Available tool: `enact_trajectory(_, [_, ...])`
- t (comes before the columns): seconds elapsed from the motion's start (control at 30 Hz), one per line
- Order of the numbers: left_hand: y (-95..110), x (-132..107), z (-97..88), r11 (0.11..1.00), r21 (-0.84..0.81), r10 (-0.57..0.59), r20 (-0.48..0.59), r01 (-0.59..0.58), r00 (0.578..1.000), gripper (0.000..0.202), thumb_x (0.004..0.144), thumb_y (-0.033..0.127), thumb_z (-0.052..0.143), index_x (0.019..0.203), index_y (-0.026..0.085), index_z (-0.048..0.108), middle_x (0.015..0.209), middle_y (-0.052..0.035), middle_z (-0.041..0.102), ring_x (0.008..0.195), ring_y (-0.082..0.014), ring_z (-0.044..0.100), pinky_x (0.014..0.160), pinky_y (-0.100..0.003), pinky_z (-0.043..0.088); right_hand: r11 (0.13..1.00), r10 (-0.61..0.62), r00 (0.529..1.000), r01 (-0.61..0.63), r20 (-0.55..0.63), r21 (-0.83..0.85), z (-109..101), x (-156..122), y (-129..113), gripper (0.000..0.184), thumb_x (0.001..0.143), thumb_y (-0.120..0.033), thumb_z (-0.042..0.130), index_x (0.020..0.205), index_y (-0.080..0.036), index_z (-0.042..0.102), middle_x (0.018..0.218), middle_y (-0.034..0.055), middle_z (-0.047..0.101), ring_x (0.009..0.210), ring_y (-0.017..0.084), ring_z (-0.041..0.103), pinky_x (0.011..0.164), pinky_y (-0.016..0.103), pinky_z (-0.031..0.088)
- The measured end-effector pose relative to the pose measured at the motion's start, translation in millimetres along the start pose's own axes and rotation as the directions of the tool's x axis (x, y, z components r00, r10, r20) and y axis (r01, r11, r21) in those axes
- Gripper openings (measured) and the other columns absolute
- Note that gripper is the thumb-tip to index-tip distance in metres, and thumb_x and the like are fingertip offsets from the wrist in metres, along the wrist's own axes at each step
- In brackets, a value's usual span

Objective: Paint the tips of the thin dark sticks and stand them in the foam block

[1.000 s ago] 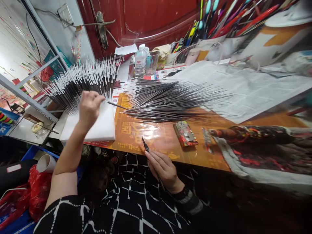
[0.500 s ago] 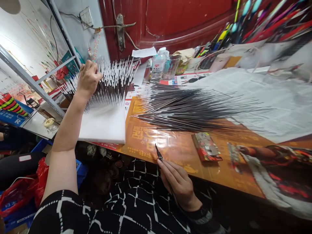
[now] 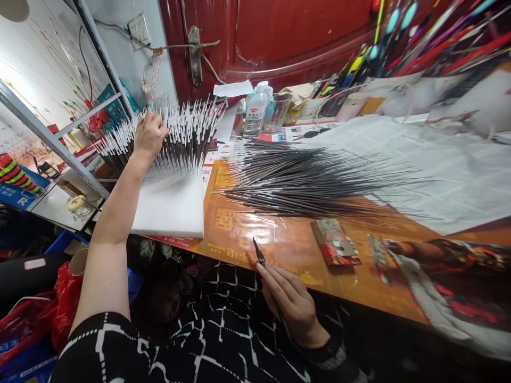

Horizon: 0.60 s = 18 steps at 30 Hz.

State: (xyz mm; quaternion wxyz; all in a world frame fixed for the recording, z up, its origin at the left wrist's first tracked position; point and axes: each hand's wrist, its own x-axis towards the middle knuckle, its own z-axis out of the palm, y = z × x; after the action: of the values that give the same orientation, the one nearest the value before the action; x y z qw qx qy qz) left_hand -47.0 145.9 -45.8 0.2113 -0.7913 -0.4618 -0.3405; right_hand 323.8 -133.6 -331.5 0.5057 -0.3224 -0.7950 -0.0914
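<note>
My left hand is reached out among thin dark sticks with white tips, which stand upright in a white foam block. Its fingers are pinched together; what is between them is hidden by the hand. Low at the table's front edge, my right hand is closed around a slim pen-like tool with a dark, pointed tip facing up and away. To the right of the foam, a wide pile of dark slender sticks lies flat on the table, pale ends toward the left.
A paint-stained block and a stained cloth lie on the right of the orange tabletop. White paper covers the back right. Behind stand a plastic bottle and a glass. A metal shelf frame rises at left.
My left hand has moved down, lower among the upright white-tipped sticks. My right hand stays put with the pen-like tool. The view has shifted slightly.
</note>
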Motion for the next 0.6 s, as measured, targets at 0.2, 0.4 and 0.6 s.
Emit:
enact_trajectory(0.2, [49.9,-23.6,-38.9,0.995,0.079,-0.048,-0.101,0.056,0.994,0.016,0.097,0.039,0.061,0.095,0.023,0.063,0.088,-0.0052,0.059,0.097,-0.0221,0.045,0.093,-0.047,0.04,1.0,-0.005,0.999,0.005,-0.042,0.022,0.4,7.3,-1.8,0.065,0.091,-0.005,0.062,0.152,-0.016,0.045,0.115,0.0142,0.075,0.107,0.026,0.071,0.085,0.039,0.062])
enact_trajectory(0.4, [188.1,-111.9,-16.6,0.988,-0.113,0.1,-0.019,-0.102,0.995,0.015,0.1,0.024,0.05,0.108,0.025,0.063,0.097,-0.0074,0.066,0.094,-0.0238,0.055,0.086,-0.044,0.046,0.996,0.056,0.998,-0.052,-0.043,0.073,-0.6,15.1,-2.6,0.064,0.091,-0.004,0.059,0.152,-0.015,0.043,0.117,0.0138,0.074,0.111,0.024,0.069,0.089,0.039,0.063])
enact_trajectory(0.6, [259.5,-136.7,81.9,0.992,-0.123,0.09,0.484,-0.034,0.87,0.021,0.095,0.018,0.053,0.114,0.019,0.061,0.114,-0.0112,0.064,0.106,-0.0259,0.055,0.09,-0.039,0.049,0.988,0.106,0.989,-0.094,-0.102,0.124,-14.1,17.8,0.1,0.063,0.091,-0.002,0.056,0.151,-0.013,0.044,0.116,0.0148,0.073,0.116,0.025,0.067,0.091,0.042,0.063])
